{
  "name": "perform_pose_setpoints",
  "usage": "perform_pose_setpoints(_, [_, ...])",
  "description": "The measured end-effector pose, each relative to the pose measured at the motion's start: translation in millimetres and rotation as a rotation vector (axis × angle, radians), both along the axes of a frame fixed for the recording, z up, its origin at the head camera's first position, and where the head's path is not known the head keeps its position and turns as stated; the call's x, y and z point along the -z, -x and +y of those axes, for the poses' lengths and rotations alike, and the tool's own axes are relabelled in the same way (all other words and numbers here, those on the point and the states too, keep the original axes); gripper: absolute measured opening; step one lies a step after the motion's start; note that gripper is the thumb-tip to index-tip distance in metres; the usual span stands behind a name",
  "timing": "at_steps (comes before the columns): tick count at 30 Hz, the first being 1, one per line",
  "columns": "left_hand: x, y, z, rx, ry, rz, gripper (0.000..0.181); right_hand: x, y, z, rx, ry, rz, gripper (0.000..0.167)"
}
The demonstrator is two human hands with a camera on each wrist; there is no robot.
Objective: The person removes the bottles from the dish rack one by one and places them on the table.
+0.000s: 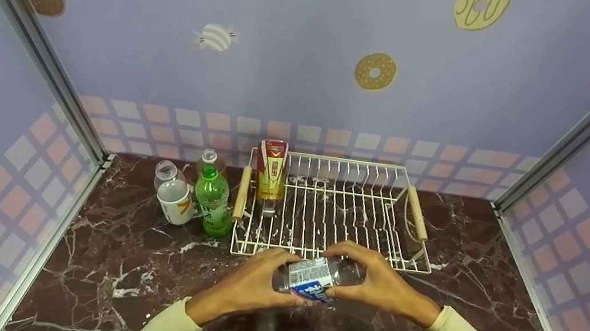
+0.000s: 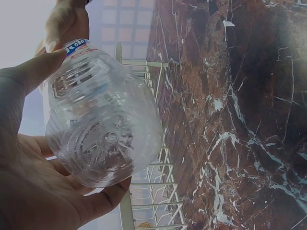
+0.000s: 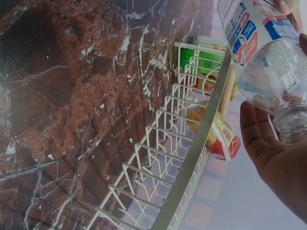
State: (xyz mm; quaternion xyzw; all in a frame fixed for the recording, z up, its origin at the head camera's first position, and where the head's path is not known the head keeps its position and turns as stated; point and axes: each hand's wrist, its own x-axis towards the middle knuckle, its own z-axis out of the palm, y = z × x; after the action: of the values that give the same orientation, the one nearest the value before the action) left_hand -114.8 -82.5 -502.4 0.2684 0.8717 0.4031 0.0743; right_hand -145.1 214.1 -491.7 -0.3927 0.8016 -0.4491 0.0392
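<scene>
Both hands hold a clear plastic bottle with a white and blue label, lying roughly sideways just in front of the dish rack. My left hand grips its base end, thumb on one side and fingers round the other. Around the shoulder at the neck end curl the thumb and fingers of my right hand. In the right wrist view the bottle's threaded mouth has no cap. The left wrist view shows the ribbed bottom of the bottle facing the camera.
The white wire dish rack has wooden handles. A red and yellow bottle stands neck down at its left end. Left of the rack are a green bottle, a white cup and two clear bottles, on a dark marbled counter.
</scene>
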Motion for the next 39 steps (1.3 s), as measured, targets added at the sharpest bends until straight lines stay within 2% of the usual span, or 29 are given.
perform_pose_setpoints(10, [2.4,0.2,2.8,0.013,0.031,0.036,0.077,2.7,-0.8,-3,-0.010,-0.004,0.038,0.059])
perform_pose_setpoints(19, [5.1,-0.6,6.2,0.018,0.024,0.024,0.077,2.6,-2.4,-7,-0.015,-0.025,0.070,0.061])
perform_pose_setpoints(31, [6.9,0.0,10.0,0.017,0.028,-0.033,0.079,4.2,-1.5,-10,-0.049,-0.016,0.113,0.061])
perform_pose_setpoints(39, [7.8,-0.9,9.2,0.019,0.026,-0.022,0.075,6.2,-0.5,-12,-0.078,0.000,0.153,0.063])
